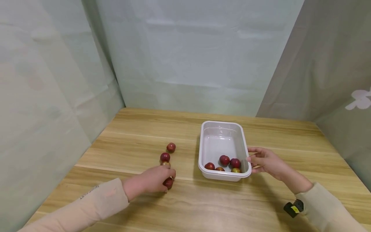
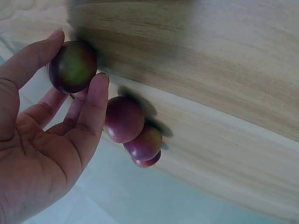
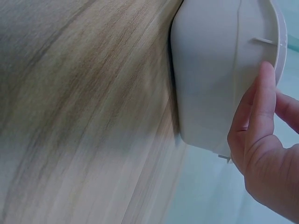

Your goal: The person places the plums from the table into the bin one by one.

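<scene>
Between the thumb and forefinger of my left hand [image 1: 150,182] sits one small plum [image 2: 73,66], dark red with a green patch, pinched across its widest part just off the tabletop [image 1: 139,209]. That grip is narrow and closed round the fruit, the other fingers loose behind it. I judge the plum light, firm and smooth-skinned, so a little slippery and apt to bruise under a hard squeeze; holding it at the middle with the pads looks the safest place. Just beyond the grip three more plums [image 2: 124,119] lie in a short line on the wood, the nearest ones touching each other, and being round they would roll at a nudge. Well to the right of the grip stands a white plastic tub [image 1: 222,129] with five plums [image 1: 224,160] gathered at its near end. My right hand [image 1: 265,161] rests against the tub's right wall with its fingers [image 3: 264,93] laid nearly straight along the side under the rim, steadying it without clasping. I take the tub for thin, light and slightly flexible, likely to slide on the smooth wood if pushed. Pale green curtain [image 1: 188,58] closes round the far and side edges of the tabletop, and a small black and yellow device [image 1: 293,208] shows at my right sleeve.
</scene>
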